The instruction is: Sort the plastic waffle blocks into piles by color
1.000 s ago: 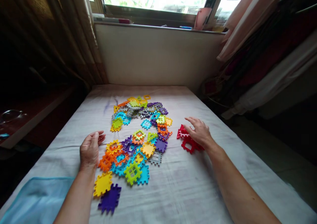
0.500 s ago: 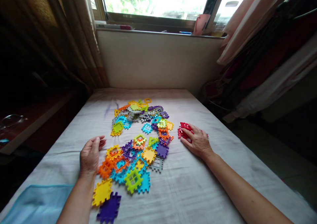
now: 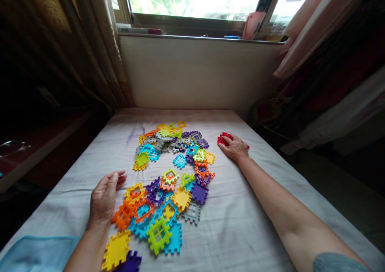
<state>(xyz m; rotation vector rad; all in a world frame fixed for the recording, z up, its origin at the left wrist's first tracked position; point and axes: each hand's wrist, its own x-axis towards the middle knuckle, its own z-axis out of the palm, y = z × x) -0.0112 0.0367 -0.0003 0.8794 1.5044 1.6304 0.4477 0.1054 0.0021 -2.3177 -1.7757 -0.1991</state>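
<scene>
My right hand [image 3: 236,147] lies palm down over a cluster of red plastic pieces [image 3: 224,139], right of the main pile, with fingers spread on top of them. My left hand [image 3: 104,195] rests on its side just left of the pile, its fingers loosely bent and the thumb apart; nothing shows in it. Between the hands lie notched square tiles: a lime one [image 3: 159,235], a yellow one [image 3: 116,250], a purple one [image 3: 199,192] and an orange one [image 3: 124,215]. Grey pieces [image 3: 165,145] sit farther back.
The pieces lie on a pale sheet [image 3: 228,228]. A light blue cloth [image 3: 39,252] is at the front left. Curtains hang left, fabrics right. On the window ledge stands a pink cup [image 3: 253,25].
My right hand and the red pieces have moved farther away, toward the wall. The view has shifted a little; my left hand keeps its loose pose beside the pile.
</scene>
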